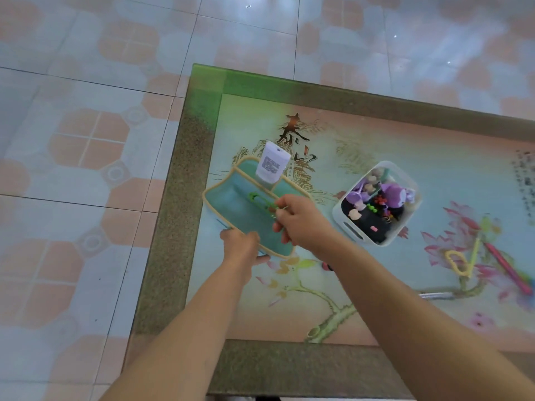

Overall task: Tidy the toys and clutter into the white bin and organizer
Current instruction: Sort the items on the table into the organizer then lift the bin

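A teal fabric organizer (231,198) with a tan rim sits near the table's left edge. A white pouch (272,166) stands in its far pocket. My left hand (241,248) grips the organizer's near rim. My right hand (298,221) pinches a green looped toy (257,199) that reaches into the organizer. To the right stands the white bin (353,231), filled with purple and mixed small toys (388,198).
On the printed glass table (318,314), at the right, lie a yellow loop wand (457,261), a pink stick (506,267) and a silver pen (437,295). A small red thing (326,267) peeks from under my right forearm. Tiled floor (86,140) lies beyond the table edges.
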A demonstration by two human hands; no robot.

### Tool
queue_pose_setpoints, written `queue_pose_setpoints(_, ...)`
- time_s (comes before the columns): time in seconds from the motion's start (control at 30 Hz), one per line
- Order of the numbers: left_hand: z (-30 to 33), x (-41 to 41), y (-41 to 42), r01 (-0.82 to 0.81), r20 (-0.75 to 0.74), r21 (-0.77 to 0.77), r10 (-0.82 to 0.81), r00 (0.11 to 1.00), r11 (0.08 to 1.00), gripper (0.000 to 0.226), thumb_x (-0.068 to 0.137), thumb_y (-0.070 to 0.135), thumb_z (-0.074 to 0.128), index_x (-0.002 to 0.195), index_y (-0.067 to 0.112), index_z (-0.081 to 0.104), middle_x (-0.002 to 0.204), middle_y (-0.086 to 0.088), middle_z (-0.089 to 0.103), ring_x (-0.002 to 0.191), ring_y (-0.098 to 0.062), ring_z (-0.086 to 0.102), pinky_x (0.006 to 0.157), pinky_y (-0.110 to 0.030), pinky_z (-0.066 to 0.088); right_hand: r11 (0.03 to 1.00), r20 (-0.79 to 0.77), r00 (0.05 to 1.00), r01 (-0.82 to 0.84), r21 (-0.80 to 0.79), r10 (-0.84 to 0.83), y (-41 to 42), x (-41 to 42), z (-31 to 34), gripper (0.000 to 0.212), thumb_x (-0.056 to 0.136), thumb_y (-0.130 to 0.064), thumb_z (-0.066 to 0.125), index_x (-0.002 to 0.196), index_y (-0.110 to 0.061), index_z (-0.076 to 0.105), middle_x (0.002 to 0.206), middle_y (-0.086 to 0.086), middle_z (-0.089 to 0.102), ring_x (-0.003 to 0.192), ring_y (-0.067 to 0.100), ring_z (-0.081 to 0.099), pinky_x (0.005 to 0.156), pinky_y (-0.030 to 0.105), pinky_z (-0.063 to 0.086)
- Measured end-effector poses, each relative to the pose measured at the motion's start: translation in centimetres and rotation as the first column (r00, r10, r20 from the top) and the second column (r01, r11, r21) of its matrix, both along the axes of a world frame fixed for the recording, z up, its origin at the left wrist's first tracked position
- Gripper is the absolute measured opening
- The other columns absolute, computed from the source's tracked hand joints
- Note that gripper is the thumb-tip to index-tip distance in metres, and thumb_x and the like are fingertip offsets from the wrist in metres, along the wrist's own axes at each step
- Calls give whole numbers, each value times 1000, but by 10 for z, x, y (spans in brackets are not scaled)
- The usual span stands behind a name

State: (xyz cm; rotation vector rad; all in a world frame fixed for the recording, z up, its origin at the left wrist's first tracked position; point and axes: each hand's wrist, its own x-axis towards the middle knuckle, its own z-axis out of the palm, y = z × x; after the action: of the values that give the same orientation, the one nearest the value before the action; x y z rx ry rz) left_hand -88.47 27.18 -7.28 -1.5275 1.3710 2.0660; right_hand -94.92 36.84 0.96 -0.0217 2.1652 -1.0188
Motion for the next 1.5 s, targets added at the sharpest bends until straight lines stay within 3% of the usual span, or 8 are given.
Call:
queue_pose_setpoints(0.2, 2, 6, 6, -5, -29, 48, 6, 1000, 999, 40, 87, 12, 61, 115, 12, 33, 117, -14, 56, 103, -34, 64, 63, -34, 61, 993, 140, 990, -7, 116, -10, -33, -8, -53, 21, 82, 9, 38, 86, -4, 54, 82, 21, 54, 71, 28, 50, 61, 38, 43)
queue_pose_setpoints(0.4, 3, 14, -7, 63, -31, 66, -61, 998, 996, 40, 87, 30, 57, 120, 10, 46, 111, -5, 55, 103, -27, 62, 68, -33, 60, 988, 81, 996, -46, 147, 34, -45, -16, -67, 33, 84, 7, 53, 116, 3, 59, 111, 19, 64, 102, 35, 61, 91, 44, 53)
queue_pose_setpoints(0.6, 6, 44, -21, 126, 55, -178, -118, 991, 976, 17, 92, 19, 41, 104, 12, 50, 104, -8, 55, 87, -29, 62, 80, -45, 57, 989, -90, 996, 33, 141, -20, -25, 5, -51, 36, 84, 7, 44, 116, 2, 60, 117, 20, 61, 101, 39, 62, 90, 51, 52)
queue_pose_setpoints(0.77, -23, 95, -28, 694, 396, -514, -577, 714, 504, 31, 82, 21, 62, 112, 12, 57, 112, -10, 57, 100, -29, 59, 81, -32, 44, 989, -251, 959, 143, 25, -133, -4, 20, -42, 27, 89, 1, 47, 102, -8, 68, 91, 4, 66, 86, 29, 67, 80, 34, 54)
queue_pose_setpoints(0.93, -42, 119, -15, 821, 506, -521, -691, 516, 232, 47, 74, 15, 71, 116, 16, 49, 111, -14, 46, 96, -37, 58, 80, -40, 49, 964, -369, 896, 264, -6, -247, 27, 42, -47, 27, 80, 2, 48, 81, -18, 66, 72, -1, 63, 69, 27, 63, 67, 37, 55)
queue_pose_setpoints(1.17, -38, 99, 18, 671, 198, -522, -691, 695, 526, 28, 79, -5, 55, 98, 8, 70, 105, -10, 69, 99, -27, 64, 85, -24, 45, 858, -362, 787, 508, -81, -500, 91, 65, -50, 19, 80, 3, 52, 82, -11, 66, 69, 5, 62, 48, 17, 58, 55, 32, 51)
queue_pose_setpoints(1.3, -19, 79, 51, 591, 22, -487, -668, 744, 643, 19, 80, 0, 59, 84, 17, 68, 94, -10, 69, 89, -26, 65, 85, -37, 55, 787, -355, 722, 612, -73, -594, 129, 70, -42, 22, 82, 6, 51, 79, -11, 64, 70, 7, 61, 40, 10, 52, 47, 24, 44)
queue_pose_setpoints(1.5, -6, 30, 112, 666, 11, -634, -856, 517, 394, 40, 82, 2, 62, 120, 14, 59, 117, -9, 57, 103, -25, 58, 95, -33, 46, 812, -353, 761, 584, 7, -545, 178, 65, -43, 23, 79, 7, 48, 84, -8, 65, 62, 7, 59, 56, 24, 56, 59, 33, 51)
